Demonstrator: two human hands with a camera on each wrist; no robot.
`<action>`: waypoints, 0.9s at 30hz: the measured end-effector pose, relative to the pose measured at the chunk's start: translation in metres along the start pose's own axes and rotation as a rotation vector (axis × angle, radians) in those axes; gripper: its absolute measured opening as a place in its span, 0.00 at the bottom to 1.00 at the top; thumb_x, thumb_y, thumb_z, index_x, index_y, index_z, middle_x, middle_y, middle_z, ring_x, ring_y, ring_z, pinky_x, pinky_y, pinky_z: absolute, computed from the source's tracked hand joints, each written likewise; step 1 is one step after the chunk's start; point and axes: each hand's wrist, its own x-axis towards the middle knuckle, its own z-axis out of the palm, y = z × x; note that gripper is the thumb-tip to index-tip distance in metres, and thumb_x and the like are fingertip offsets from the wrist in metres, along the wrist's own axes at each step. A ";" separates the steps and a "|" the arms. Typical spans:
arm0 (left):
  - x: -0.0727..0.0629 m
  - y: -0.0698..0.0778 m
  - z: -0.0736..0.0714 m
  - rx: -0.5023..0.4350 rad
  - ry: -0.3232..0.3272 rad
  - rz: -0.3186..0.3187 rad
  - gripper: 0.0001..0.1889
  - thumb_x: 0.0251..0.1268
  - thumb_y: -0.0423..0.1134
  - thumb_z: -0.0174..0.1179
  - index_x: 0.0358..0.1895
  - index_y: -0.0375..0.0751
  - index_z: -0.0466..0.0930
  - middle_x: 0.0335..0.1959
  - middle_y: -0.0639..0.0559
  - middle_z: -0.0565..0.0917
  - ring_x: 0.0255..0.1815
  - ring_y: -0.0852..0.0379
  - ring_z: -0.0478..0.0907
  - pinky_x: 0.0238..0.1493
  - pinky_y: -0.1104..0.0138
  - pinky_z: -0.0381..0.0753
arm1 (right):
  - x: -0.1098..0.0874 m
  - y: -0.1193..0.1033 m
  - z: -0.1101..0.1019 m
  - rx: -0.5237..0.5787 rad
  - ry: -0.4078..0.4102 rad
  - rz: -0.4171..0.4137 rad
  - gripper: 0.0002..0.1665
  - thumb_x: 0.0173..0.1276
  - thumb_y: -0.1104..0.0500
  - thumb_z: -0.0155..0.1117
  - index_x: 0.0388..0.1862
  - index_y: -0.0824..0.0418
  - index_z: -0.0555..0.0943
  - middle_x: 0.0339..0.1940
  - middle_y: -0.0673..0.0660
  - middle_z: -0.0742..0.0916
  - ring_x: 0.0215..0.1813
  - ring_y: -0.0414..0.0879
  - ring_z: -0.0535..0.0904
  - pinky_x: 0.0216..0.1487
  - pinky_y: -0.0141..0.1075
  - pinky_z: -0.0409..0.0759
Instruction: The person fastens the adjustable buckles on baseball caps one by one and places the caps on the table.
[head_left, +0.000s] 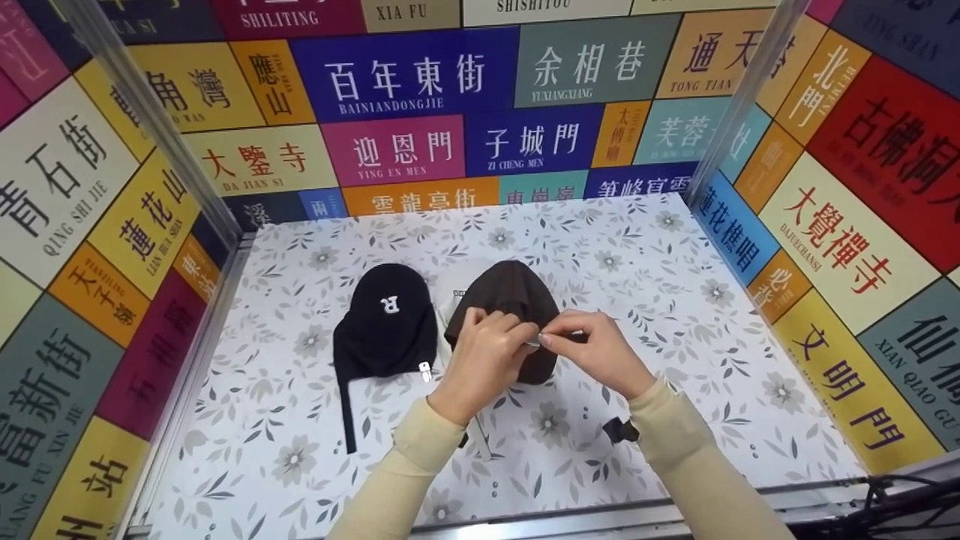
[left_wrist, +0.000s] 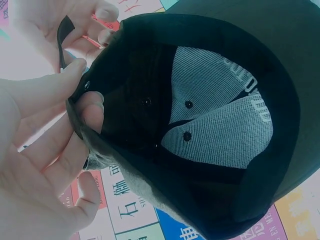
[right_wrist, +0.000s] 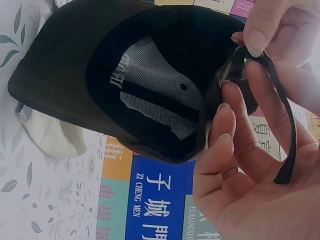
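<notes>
A dark brown cap [head_left: 504, 289] is held up in front of me, its inside and light mesh lining [left_wrist: 220, 120] turned towards the left wrist camera. My left hand [head_left: 487, 352] pinches the back edge of the cap beside a small metal buckle [head_left: 534, 343]. Close against it, my right hand [head_left: 596, 345] pinches the cap's narrow strap [right_wrist: 287, 135] at that buckle. The loose strap end sticks out past the right fingers. Stiff and dark, the brim [right_wrist: 55, 75] points away from both hands.
Left of the hands lies a black cap [head_left: 386, 330] with a white letter R, its strap [head_left: 347, 416] trailing towards me. A white cap [right_wrist: 52, 132] lies partly hidden behind the brown one. A small black piece [head_left: 621, 431] is by the right sleeve. Sign-printed walls enclose the flowered tabletop [head_left: 285, 375].
</notes>
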 end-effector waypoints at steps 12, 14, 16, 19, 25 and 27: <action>-0.009 0.002 0.003 0.017 0.008 -0.004 0.08 0.54 0.39 0.74 0.36 0.48 0.84 0.27 0.60 0.79 0.29 0.57 0.75 0.39 0.58 0.66 | -0.003 0.041 0.006 0.081 -0.026 -0.023 0.07 0.70 0.59 0.69 0.41 0.60 0.90 0.40 0.56 0.89 0.42 0.51 0.84 0.44 0.36 0.81; -0.007 0.001 0.003 0.026 0.009 0.001 0.08 0.54 0.39 0.74 0.35 0.48 0.84 0.27 0.60 0.79 0.29 0.57 0.75 0.39 0.58 0.66 | -0.001 0.042 0.006 0.087 -0.013 -0.031 0.07 0.69 0.60 0.69 0.41 0.61 0.90 0.40 0.58 0.89 0.42 0.51 0.84 0.43 0.36 0.81; -0.005 -0.001 0.002 0.018 0.009 0.003 0.08 0.54 0.39 0.74 0.35 0.47 0.84 0.27 0.59 0.79 0.29 0.56 0.75 0.40 0.58 0.67 | 0.001 0.040 0.006 0.080 0.001 -0.035 0.06 0.68 0.61 0.69 0.40 0.62 0.90 0.39 0.59 0.89 0.41 0.51 0.84 0.43 0.36 0.81; -0.002 -0.003 0.000 0.002 0.009 0.002 0.08 0.55 0.39 0.74 0.35 0.47 0.84 0.28 0.58 0.79 0.30 0.55 0.76 0.40 0.58 0.67 | 0.003 0.030 0.005 0.078 0.015 -0.035 0.06 0.68 0.64 0.69 0.40 0.65 0.89 0.39 0.61 0.89 0.41 0.51 0.84 0.42 0.34 0.81; 0.001 -0.003 -0.001 -0.025 0.019 0.000 0.08 0.55 0.39 0.74 0.35 0.47 0.85 0.29 0.59 0.80 0.31 0.55 0.77 0.40 0.58 0.67 | 0.001 0.005 0.001 0.090 0.013 -0.038 0.06 0.68 0.67 0.68 0.40 0.69 0.88 0.39 0.67 0.88 0.40 0.53 0.84 0.42 0.34 0.81; 0.001 -0.003 -0.001 -0.032 0.017 0.000 0.07 0.55 0.38 0.74 0.35 0.47 0.85 0.29 0.59 0.81 0.31 0.55 0.77 0.40 0.58 0.67 | 0.001 0.003 0.001 0.090 0.010 -0.033 0.06 0.68 0.67 0.68 0.40 0.69 0.88 0.39 0.67 0.87 0.40 0.53 0.84 0.42 0.35 0.81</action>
